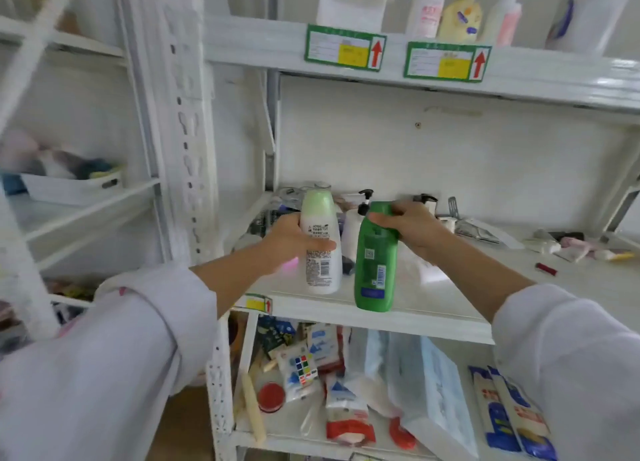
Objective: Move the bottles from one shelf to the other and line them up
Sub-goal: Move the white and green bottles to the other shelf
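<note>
Sleeves (104,349) nearest. Left hand (291,242) gripping white bottle (320,242), right hand (412,233) gripping green bottle (375,256), side by side at middle shelf (433,308) near edge. Top shelf (519,76) bottles (460,13) unmoved; most work left.

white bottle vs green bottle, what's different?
Colour: the white bottle has a pale green cap; the green bottle is green all over. Grip: the left hand wraps the white bottle's middle; the right hand holds the green bottle's top. Both stand upright at the shelf front.
</note>
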